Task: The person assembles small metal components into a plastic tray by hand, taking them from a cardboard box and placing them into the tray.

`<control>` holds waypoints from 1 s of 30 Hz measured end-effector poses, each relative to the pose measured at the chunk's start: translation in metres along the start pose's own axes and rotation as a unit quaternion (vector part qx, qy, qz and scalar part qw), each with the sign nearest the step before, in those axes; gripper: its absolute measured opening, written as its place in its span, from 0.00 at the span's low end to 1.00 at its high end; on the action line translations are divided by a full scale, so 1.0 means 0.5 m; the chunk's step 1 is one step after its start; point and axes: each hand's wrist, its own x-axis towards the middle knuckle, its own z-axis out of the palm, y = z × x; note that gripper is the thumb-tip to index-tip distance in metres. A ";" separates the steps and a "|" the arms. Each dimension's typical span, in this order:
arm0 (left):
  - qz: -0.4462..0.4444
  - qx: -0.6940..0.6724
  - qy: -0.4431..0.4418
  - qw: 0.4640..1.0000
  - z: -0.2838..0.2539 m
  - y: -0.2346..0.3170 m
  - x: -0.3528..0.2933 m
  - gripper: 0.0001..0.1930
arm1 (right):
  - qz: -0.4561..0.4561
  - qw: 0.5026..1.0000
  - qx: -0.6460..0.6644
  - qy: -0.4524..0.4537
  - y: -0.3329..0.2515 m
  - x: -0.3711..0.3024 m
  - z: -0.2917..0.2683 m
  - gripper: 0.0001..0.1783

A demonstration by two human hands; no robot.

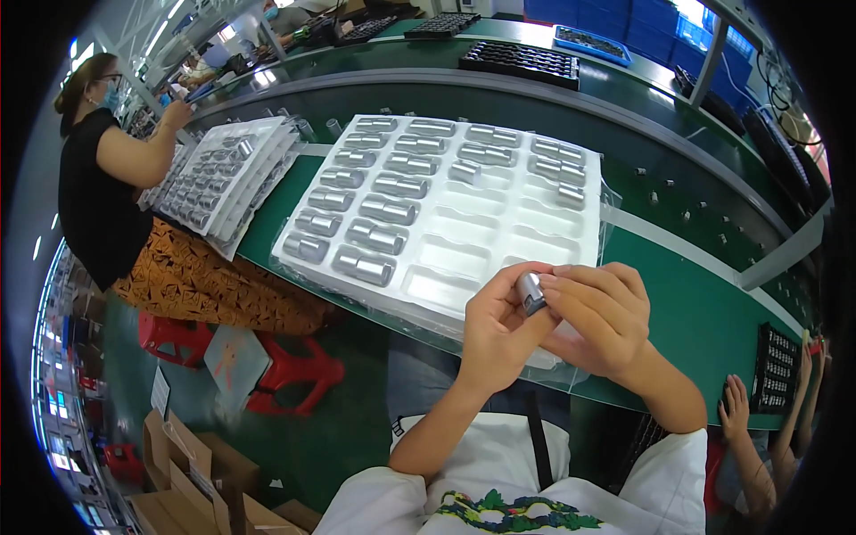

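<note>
Both my hands meet over the near right corner of a white moulded tray (437, 259). Between them is a small silver metal cylinder (531, 292), tilted, with a dark notch at its lower end. My left hand (499, 325) wraps its fingers round it from the left. From the right, the fingers of my right hand (602, 312) press on its side. Similar metal cylinders (383, 209) lie in the tray's left columns and far rows. Several hollows at the near right of the tray hold nothing. My palms hide part of the held piece.
Stacked trays of cylinders (214, 174) stand at the left, beside a seated co-worker (116, 160). Beyond the green table (655, 272) runs a belt with loose small parts (687, 214). A black tray (774, 370) and another person's hand (736, 410) are at the right. Red stools (299, 370) stand below.
</note>
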 end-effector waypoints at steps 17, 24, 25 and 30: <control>0.163 0.788 -0.058 0.592 -0.140 0.118 0.290 0.19 | 0.441 0.889 -0.117 -0.027 0.443 -0.199 0.089 0.19; 0.115 0.797 -0.130 0.579 -0.171 0.135 0.310 0.20 | 0.368 0.929 -0.045 0.001 0.467 -0.241 0.108 0.22; 0.096 0.789 -0.135 0.592 -0.157 0.142 0.307 0.20 | 0.334 0.936 -0.088 0.074 0.474 -0.235 0.099 0.22; 0.086 0.745 -0.152 0.643 -0.149 0.128 0.317 0.18 | 0.434 0.876 -0.169 0.123 0.529 -0.300 0.088 0.18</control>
